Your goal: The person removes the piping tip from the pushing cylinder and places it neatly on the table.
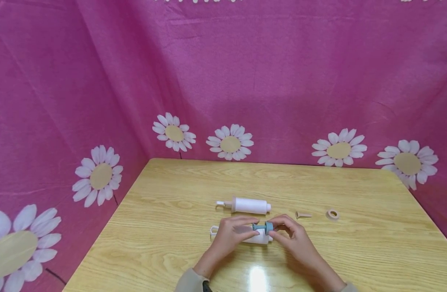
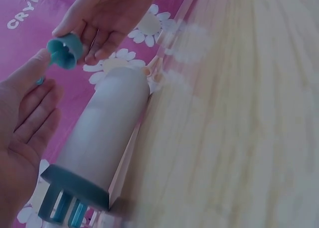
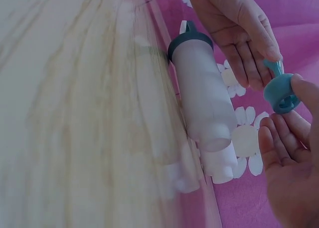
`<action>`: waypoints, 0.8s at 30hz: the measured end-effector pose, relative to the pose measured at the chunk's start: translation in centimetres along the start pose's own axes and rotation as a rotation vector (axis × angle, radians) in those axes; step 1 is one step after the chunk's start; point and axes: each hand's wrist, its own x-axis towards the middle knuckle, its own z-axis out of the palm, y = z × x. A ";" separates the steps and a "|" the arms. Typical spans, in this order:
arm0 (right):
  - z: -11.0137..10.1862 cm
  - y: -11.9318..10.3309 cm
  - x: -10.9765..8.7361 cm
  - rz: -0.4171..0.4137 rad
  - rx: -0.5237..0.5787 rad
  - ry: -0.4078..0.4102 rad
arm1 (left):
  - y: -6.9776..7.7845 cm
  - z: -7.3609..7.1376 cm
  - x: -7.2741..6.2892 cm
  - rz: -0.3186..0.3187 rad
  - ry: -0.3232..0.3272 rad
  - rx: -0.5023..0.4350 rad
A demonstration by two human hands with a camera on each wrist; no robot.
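Over the near white tube (image 1: 260, 237), both hands hold small teal parts close together. My left hand (image 1: 228, 235) pinches a teal stemmed piece (image 1: 259, 227) between thumb and fingers. A short teal cup-like ring (image 1: 269, 227) is gripped by my right hand (image 1: 290, 235), with the stem reaching toward its opening. In the left wrist view the ring (image 2: 65, 51) shows its hollow side; the stem's far end is mostly hidden by the fingers. The white tube (image 2: 107, 123) lies on its side below, with a dark teal collar (image 2: 75, 185) at one end.
A second white tube (image 1: 250, 205) with a beige collar lies behind the first. Farther right on the wooden table (image 1: 165, 194) are a beige stemmed piece (image 1: 303, 215) and a beige ring (image 1: 332, 214). A pink flowered cloth (image 1: 281, 73) hangs behind the table.
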 end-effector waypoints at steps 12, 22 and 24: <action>-1.1 0.1 -0.3 -0.092 -0.012 0.017 | -0.4 -0.6 -0.2 -0.005 -0.003 -0.043; -2.1 0.1 -0.8 -0.051 -0.057 0.048 | -0.2 -0.5 -0.1 -0.008 -0.006 -0.050; -2.3 0.2 -0.9 -0.048 -0.062 0.048 | -0.1 -0.4 -0.1 -0.004 -0.002 -0.050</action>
